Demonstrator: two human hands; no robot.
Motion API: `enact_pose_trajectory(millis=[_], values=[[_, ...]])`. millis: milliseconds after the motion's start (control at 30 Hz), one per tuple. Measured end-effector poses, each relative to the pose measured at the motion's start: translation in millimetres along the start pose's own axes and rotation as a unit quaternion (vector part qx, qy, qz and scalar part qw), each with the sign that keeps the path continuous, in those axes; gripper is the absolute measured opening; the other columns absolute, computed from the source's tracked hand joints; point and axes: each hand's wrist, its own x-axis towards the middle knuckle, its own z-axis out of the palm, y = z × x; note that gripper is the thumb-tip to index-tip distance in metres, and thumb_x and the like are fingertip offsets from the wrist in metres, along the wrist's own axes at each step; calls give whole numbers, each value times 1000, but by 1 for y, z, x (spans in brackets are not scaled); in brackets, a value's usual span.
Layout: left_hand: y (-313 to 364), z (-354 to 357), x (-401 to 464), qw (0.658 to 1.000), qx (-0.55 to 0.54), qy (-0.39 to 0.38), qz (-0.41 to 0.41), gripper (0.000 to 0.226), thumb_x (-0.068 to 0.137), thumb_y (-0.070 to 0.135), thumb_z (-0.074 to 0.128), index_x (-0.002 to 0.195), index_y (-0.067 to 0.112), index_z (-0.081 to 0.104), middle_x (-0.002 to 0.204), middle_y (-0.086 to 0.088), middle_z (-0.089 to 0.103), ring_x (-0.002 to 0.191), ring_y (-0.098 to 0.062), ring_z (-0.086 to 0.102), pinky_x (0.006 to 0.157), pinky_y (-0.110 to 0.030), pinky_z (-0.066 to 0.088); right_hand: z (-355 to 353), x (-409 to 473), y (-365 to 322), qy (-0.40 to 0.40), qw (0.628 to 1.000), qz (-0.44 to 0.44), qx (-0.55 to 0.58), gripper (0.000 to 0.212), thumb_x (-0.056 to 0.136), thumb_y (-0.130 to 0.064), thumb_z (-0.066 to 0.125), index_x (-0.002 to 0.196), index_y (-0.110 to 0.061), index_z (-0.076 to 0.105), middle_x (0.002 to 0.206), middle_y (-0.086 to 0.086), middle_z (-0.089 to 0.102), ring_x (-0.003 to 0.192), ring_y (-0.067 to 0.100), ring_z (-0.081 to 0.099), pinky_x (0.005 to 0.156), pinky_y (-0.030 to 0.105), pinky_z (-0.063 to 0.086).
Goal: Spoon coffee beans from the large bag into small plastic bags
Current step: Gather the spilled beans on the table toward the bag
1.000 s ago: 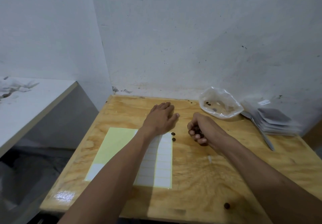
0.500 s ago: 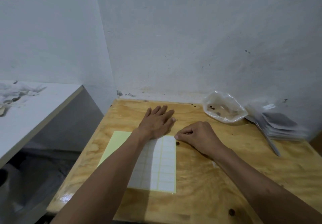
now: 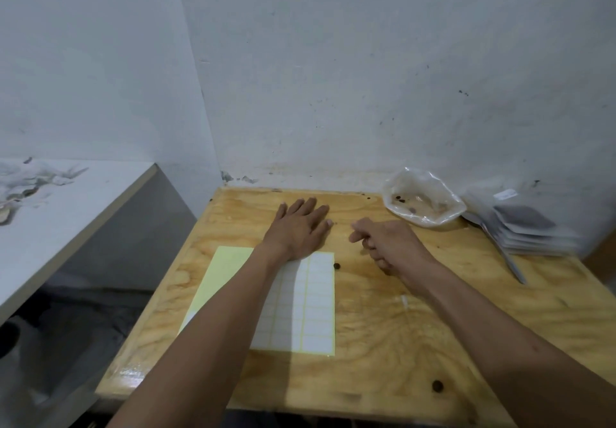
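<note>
The left hand (image 3: 300,227) lies flat on the wooden table (image 3: 383,327), fingers straight and spread, its wrist over the top edge of a label sheet (image 3: 300,311). The right hand (image 3: 388,244) is just beside it, fingers curled; whether they hold anything I cannot tell. A loose bean (image 3: 337,266) lies by the sheet's right edge, another (image 3: 437,385) near the front edge. The large bag (image 3: 423,201), nearly empty, sits at the back edge beside stacked small bags (image 3: 530,227) and a spoon (image 3: 506,256).
</note>
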Motion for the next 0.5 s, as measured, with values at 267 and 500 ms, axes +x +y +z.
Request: enact_pose_trajectory(millis=[267, 500], values=[[3, 0, -2, 1000, -7, 9, -3, 57, 106, 54, 22, 159, 32, 26, 169, 1, 13, 156, -21, 6, 125, -49, 1, 12, 0, 30, -33, 959, -142, -242, 22, 70, -52, 85, 87, -38, 81, 87, -23, 77, 88, -9, 69, 91, 36, 58], [7, 0, -7, 997, -1, 77, 11, 46, 106, 41, 29, 139, 20, 54, 150, -2, 47, 142, -23, 38, 115, -43, 21, 6, -2, 14, -51, 997, -4, -57, 25, 78, -36, 68, 70, -13, 61, 67, 0, 61, 54, 17, 45, 49, 29, 38]])
